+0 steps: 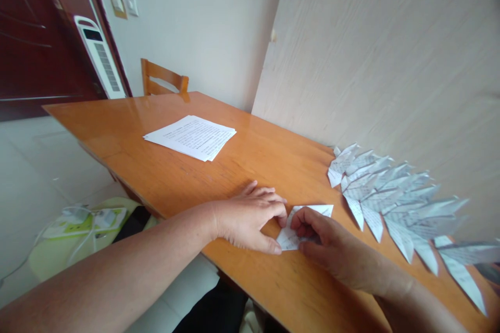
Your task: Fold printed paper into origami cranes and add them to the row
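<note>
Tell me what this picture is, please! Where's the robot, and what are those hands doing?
There's no robot here, just a person with two bare hands. The person wears a camera on their head, looking forward and down, and it took this one picture.

The hands are over an orange-brown wooden table. The left hand lies flat with its fingertips by a small folded paper. The right hand has curled fingers on that paper; I can't tell if it is pinching it.

Farther away lies a small stack of printed sheets. On the right is a long row of pointy folded paper pieces, with writing on them.
</note>
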Motion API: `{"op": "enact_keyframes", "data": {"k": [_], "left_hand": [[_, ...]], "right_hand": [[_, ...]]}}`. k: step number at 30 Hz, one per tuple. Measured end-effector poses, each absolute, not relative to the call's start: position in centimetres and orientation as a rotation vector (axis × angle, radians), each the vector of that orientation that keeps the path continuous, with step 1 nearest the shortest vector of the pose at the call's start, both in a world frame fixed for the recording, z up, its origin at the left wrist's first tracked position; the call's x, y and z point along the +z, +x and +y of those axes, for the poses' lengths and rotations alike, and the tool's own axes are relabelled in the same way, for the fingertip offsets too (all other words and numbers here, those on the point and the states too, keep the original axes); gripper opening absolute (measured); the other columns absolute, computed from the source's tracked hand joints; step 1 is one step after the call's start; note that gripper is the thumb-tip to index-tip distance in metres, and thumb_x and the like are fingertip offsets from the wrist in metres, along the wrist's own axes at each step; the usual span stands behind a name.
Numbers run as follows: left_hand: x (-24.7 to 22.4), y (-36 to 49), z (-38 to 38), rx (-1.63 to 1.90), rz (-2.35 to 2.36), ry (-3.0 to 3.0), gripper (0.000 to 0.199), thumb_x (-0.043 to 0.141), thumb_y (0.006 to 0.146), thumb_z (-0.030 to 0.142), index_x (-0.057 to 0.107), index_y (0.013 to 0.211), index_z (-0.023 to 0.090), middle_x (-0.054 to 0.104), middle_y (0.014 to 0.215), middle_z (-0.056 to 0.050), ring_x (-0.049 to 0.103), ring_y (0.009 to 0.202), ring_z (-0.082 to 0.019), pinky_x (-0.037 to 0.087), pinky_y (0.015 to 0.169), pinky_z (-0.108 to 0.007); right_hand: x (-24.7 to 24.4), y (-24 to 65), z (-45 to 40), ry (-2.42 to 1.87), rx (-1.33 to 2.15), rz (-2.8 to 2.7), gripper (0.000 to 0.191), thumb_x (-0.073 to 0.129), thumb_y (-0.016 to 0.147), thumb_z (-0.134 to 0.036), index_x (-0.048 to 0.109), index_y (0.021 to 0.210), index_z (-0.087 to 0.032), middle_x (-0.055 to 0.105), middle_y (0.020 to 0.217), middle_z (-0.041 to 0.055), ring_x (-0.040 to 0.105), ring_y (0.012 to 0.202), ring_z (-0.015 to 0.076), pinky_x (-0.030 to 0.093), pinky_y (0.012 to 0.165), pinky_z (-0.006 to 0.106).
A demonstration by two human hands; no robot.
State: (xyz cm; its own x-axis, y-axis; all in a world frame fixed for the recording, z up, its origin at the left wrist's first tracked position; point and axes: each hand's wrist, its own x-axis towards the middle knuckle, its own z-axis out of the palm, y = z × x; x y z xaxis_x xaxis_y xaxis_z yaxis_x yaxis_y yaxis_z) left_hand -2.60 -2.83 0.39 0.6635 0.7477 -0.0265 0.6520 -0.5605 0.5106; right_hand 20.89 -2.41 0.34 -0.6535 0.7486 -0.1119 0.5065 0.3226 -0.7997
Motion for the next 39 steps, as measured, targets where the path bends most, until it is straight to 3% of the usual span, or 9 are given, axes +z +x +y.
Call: {"op": "enact_keyframes", "data": {"k": [16,23,28,33,39], "left_hand": [[0.0,-2.7,-2.7,0.282,1.085,2.405,0.046,0.072,0.078,0.055,0.058,0.113,0.029,0.045,0.15,-0.004,0.018,0.149,-0.034,0.004,0.119,-0.063],[0.1,-2.7,-2.8,0.279,1.094,2.387,0.045,0.073,0.077,0.053,0.059,0.113,0.029,0.045,0.149,-0.004,0.02,0.149,-0.034,0.005,0.119,-0.062],[0.1,-2.8,-2.8,0.274,1.098,2.389,0.045,0.073,0.078,0.054,0.059,0.114,0.03,0.045,0.149,-0.004,0.021,0.149,-0.033,0.004,0.119,-0.062],[0.1,-2.7,-3.0,0.28,1.106,2.386,0.042,0.072,0.079,0.053,0.06,0.111,0.029,0.043,0.152,-0.004,0.018,0.15,-0.034,0.004,0.119,-0.063],[0.1,-2.8,-3.0,0.311,1.102,2.389,0.041,0.073,0.077,0.052,0.061,0.11,0.03,0.045,0.151,-0.005,0.02,0.149,-0.037,0.006,0.117,-0.066]], "right_hand": [[0.3,21.6,-2.1,-1.078,1.365,-2.218,0.023,0.047,0.073,-0.002,0.053,0.086,-0.021,0.049,0.079,-0.0036,0.041,0.072,0.0126,0.033,0.064,0.026],[-0.6,22.4,-1.9,-1.099,1.45,-1.961,0.006,0.058,0.084,-0.019,0.053,0.088,-0.022,0.05,0.078,-0.0036,0.042,0.07,0.013,0.033,0.062,0.027],[-0.9,22.6,-1.7,-1.203,1.146,-1.971,0.011,0.059,0.089,-0.032,0.056,0.086,-0.022,0.052,0.073,-0.0034,0.045,0.066,0.0133,0.035,0.06,0.027],[-1.4,23.7,-0.3,-1.361,0.56,-2.054,0.013,0.057,0.091,-0.032,0.066,0.091,-0.021,0.063,0.083,0.0017,0.058,0.077,0.0178,0.044,0.071,0.032],[-1.2,24.7,-0.1,-1.247,0.404,-2.215,0.019,0.056,0.092,-0.028,0.073,0.1,-0.025,0.067,0.095,0.0052,0.062,0.09,0.0209,0.048,0.078,0.034]]}}
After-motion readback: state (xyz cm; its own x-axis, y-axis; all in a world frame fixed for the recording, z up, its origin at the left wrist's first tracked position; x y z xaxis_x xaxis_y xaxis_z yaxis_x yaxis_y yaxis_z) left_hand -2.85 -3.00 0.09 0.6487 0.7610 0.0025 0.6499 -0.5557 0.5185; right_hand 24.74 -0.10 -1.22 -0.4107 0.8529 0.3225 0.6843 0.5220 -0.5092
